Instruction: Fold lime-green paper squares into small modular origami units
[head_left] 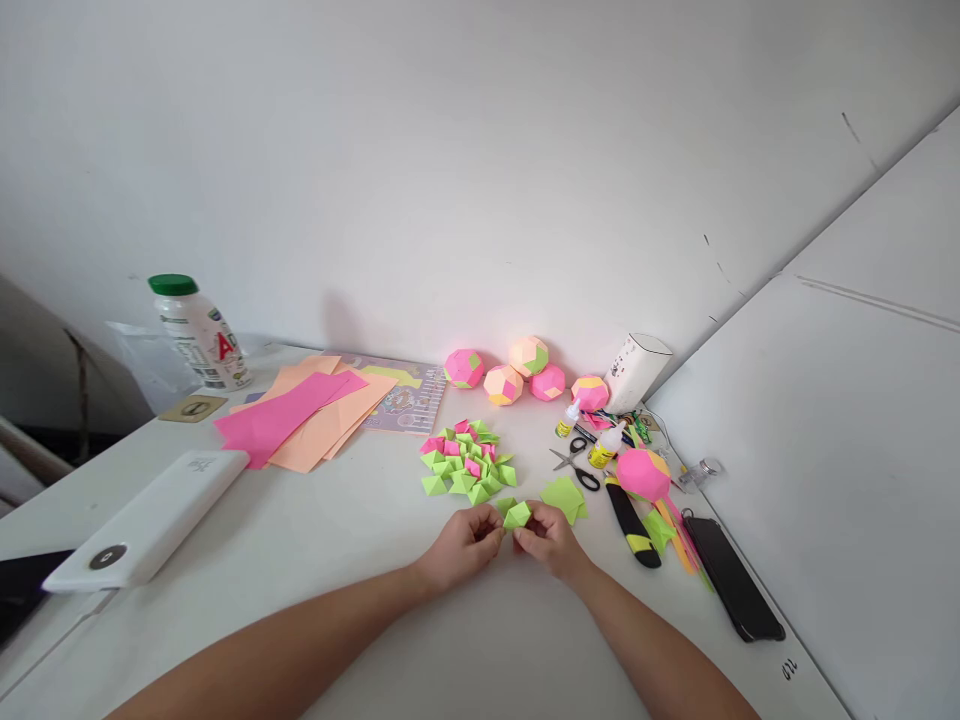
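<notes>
Between my two hands is a small folded light-green paper piece (517, 515), its pointed facets facing up. My left hand (466, 546) pinches at its left side, thumb against fingertips. From the right, my right hand (555, 541) grips it with thumb and fingers. A bit of green paper also shows by the left fingertips; whether it is a separate piece I cannot tell. Just beyond the hands lies a pile of folded green and pink paper units (461, 465). Flat green paper squares (564, 497) rest close to my right hand.
Several pink and peach paper balls (529, 356) stand along the wall. Scissors (576, 462), glue bottles (604, 447), a utility knife (631, 520) and a black phone (731, 575) are at right. Coloured sheets (300, 410), a bottle (199, 335) and a white device (150, 520) occupy the left.
</notes>
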